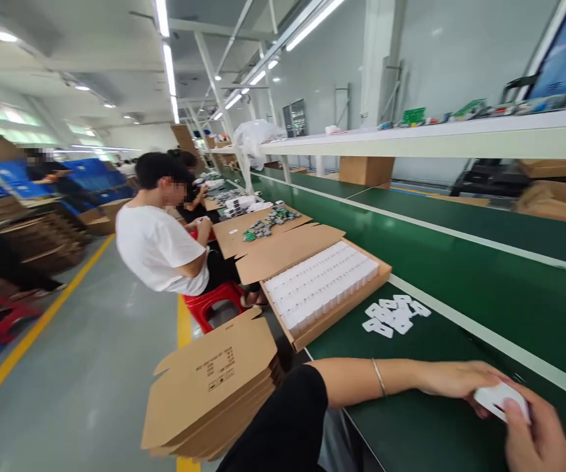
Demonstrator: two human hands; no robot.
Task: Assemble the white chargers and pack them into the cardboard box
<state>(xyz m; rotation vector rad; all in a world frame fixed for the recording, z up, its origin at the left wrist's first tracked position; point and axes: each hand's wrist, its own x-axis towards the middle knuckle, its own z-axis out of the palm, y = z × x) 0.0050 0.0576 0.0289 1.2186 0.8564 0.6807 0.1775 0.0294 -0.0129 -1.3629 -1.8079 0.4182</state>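
Between my two hands, out over the dark green worktop (410,429) in front of me and to the right, is a small white rounded casing (492,397), apparently moulded plastic, with a dark slot in its upper face. My right hand (543,438) grips it, thumb pressed flat on the upper face near the slot; my left hand (460,380) is closed around its far end, its fingertips mostly hidden beneath, so I cannot tell exactly how they bear on it. I judge the casing to be light — easily carried by a thumb and a fingertip or two — and stiff, its shell unlikely to give under an ordinary pinch. The smooth surface could be slippery, and the curved edge offers little to hook on, so the surest hold would be on opposite edges, with the thumb kept beside the slot rather than bearing hard across it, where the wall may be weakest. Just beyond my left forearm lies a loose cluster of flat white pieces with cut-outs (395,317), partly overlapping; they look thin and light too, and I would take them by their edges. Past them, a shallow brown cardboard box (344,311) holds close-set rows of white block-like units (319,282) — packed so tightly that only their tops look easy to pinch.
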